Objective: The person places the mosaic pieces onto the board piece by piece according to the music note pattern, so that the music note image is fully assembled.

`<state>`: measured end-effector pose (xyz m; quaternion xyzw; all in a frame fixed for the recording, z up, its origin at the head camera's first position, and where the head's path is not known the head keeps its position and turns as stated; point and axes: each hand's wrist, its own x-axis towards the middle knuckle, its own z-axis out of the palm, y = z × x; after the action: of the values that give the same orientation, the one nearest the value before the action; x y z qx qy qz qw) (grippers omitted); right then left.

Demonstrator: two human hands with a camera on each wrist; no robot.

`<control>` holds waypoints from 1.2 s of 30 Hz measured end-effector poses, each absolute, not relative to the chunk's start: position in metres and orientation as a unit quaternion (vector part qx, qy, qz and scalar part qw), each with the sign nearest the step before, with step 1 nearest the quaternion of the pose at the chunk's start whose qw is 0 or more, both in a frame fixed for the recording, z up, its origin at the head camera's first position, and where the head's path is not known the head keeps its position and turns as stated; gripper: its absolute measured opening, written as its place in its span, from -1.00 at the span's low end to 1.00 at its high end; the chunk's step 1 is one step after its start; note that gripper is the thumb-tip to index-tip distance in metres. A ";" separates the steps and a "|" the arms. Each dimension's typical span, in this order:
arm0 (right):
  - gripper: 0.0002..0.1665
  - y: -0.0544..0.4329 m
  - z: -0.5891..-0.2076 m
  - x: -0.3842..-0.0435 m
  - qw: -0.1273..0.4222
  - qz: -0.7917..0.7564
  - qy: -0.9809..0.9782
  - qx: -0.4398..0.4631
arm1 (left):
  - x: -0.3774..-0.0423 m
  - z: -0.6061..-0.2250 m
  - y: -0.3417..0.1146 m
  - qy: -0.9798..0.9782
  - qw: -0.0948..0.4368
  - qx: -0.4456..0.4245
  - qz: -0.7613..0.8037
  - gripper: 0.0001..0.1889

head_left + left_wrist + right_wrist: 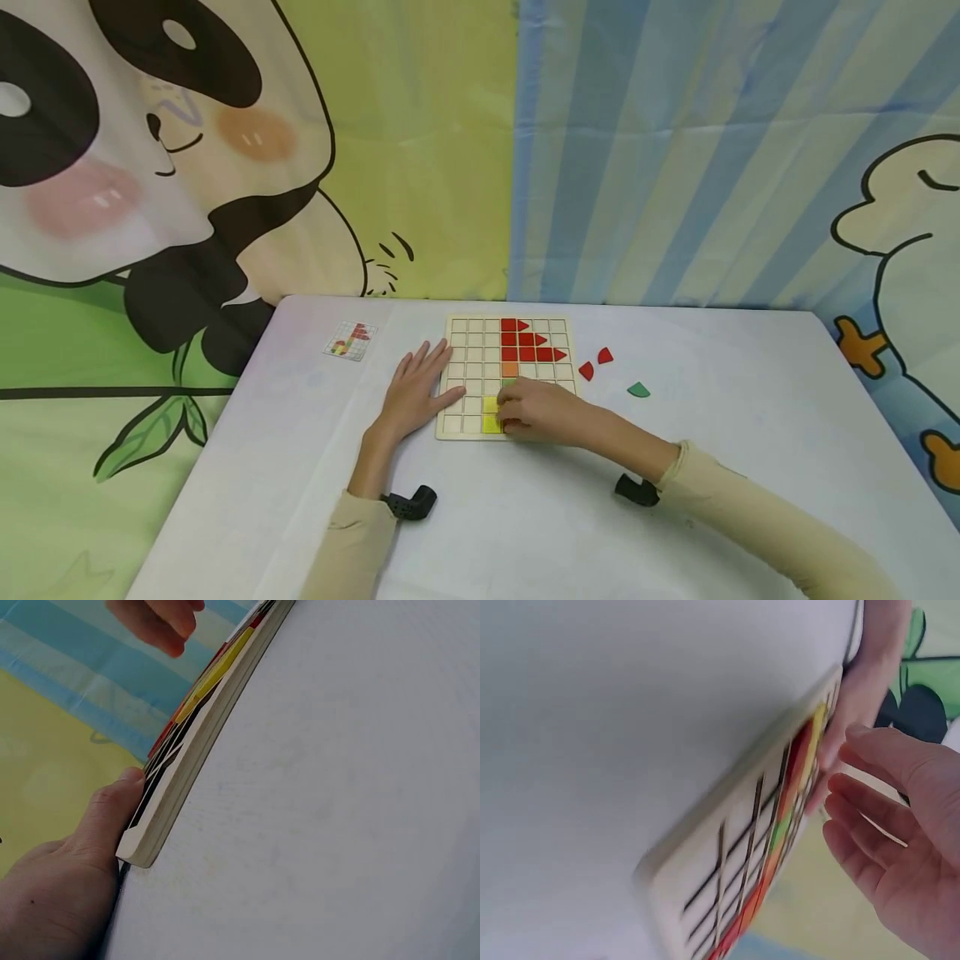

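Observation:
A pale wooden grid board (457, 362) lies on the white table. My left hand (416, 392) rests along its left side, fingers spread, thumb on the edge. Over the lower middle of the board hovers my right hand (543, 411). In the right wrist view its fingers (866, 859) are loosely bent, with a gap to the thumb and nothing between. Red squares (509, 340) and red triangles form three rows near the top. Below them sit an orange square (510, 368) and a green piece (509, 382), then yellow pieces (491, 406). The right hand hides some cells.
A small printed card (350, 341) with a coloured pattern lies left of the board. To the right are two loose red quarter-round pieces (587, 371) and a green quarter-round piece (639, 390). A cartoon-printed curtain (420, 150) hangs behind the table.

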<state>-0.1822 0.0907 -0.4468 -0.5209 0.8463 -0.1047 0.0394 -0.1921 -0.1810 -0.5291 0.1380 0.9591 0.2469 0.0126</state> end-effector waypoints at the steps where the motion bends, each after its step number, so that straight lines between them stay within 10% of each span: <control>1: -0.78 0.099 -0.446 -0.182 0.035 -0.111 0.852 -0.510 | -0.192 -0.529 -0.181 0.959 0.013 0.139 0.248 -0.10; 14: -0.83 0.186 -0.465 -0.222 0.033 -0.192 0.933 -0.303 | -0.192 -0.529 -0.180 0.959 0.017 0.134 0.251 -0.10; 36: -0.86 0.154 -0.445 -0.232 0.053 -0.196 0.934 -0.296 | -0.193 -0.530 -0.179 0.959 0.013 0.135 0.249 -0.10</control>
<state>-0.2318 0.1539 -0.4452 -0.2958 0.9335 -0.1955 0.0534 -0.1933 -0.1787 -0.5296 0.1349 0.9590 0.2487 0.0132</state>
